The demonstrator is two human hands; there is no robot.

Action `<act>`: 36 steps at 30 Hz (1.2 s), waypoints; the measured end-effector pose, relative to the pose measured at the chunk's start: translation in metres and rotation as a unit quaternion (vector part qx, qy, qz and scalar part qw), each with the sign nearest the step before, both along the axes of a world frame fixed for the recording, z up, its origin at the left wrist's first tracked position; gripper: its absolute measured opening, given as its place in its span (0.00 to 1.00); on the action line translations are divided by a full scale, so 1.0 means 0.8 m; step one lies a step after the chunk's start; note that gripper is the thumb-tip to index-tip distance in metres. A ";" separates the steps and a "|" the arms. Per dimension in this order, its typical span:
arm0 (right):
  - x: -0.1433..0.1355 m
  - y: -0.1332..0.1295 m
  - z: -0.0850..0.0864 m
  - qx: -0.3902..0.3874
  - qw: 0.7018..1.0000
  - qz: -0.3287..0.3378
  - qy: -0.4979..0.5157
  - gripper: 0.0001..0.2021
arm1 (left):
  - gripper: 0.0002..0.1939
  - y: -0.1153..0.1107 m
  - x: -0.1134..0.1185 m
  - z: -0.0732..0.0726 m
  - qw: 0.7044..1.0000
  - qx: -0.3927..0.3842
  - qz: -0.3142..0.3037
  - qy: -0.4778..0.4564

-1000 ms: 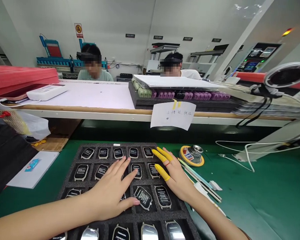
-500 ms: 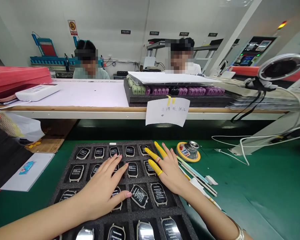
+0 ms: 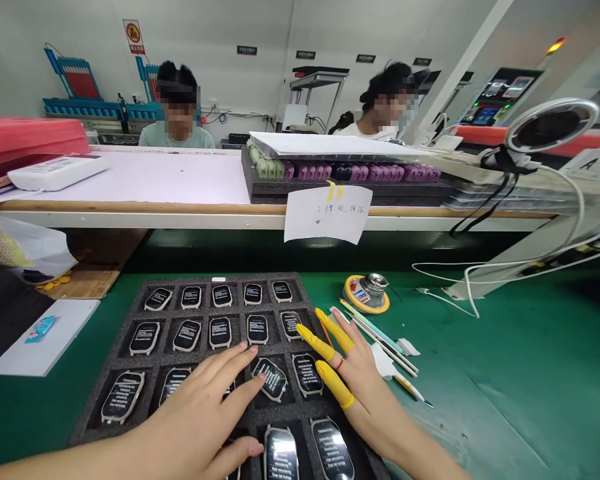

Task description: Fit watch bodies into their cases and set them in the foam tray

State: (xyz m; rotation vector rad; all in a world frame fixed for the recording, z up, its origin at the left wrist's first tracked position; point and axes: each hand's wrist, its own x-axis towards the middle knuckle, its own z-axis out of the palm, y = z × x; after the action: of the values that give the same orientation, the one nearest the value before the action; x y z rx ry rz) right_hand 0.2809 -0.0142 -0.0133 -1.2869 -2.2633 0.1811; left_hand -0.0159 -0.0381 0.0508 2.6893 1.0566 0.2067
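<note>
- Watches (image 3: pixel 257 329) pocketed in foam tray (image 3: pixel 117 350); far edge near shelf (image 3: pixel 205 221).
- Left hand (image 3: pixel 220 403): splayed above tray, gripping nothing.
- Right hand (image 3: pixel 357 377): splayed, gripping nothing, at tray's right edge.
- Pens (image 3: pixel 380 334), spool (image 3: pixel 365 293) right; bench (image 3: pixel 505 400) extends beyond.

Lower centre: tray (image 3: pixel 303 303) foam-like, rough, matt. Watches (image 3: pixel 307 373) in it: glossy, glass-like faces, metallic-looking frames. Finger cots (image 3: pixel 336 385), right of these: thin, rubbery, smooth. Table (image 3: pixel 510 400), lower right: smooth, soft sheen. Shelf edge (image 3: pixel 180 207), mid-left: wood. Note (image 3: pixel 325 227), centre: matt paper.
</note>
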 end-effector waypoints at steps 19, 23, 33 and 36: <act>-0.007 -0.005 0.001 -0.024 0.999 -0.041 0.022 0.29 | 0.34 -0.002 0.015 -0.012 0.999 0.016 0.029 -0.033; -0.009 -0.007 0.007 -0.001 1.000 -0.030 0.010 0.30 | 0.29 0.013 0.026 -0.004 0.997 0.037 0.054 -0.044; -0.007 -0.030 0.019 0.020 0.999 0.014 0.042 0.28 | 0.20 0.027 0.059 0.014 0.998 0.042 0.035 0.041; -0.002 -0.043 0.019 0.032 0.998 0.017 0.050 0.30 | 0.18 0.029 0.058 0.014 0.999 0.024 0.034 0.030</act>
State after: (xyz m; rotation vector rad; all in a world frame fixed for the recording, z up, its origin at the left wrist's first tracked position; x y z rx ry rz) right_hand 0.2795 -0.0489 0.0018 -1.1813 -2.1904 0.1802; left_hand 0.0304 -0.0151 0.0618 2.7202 1.1767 0.1659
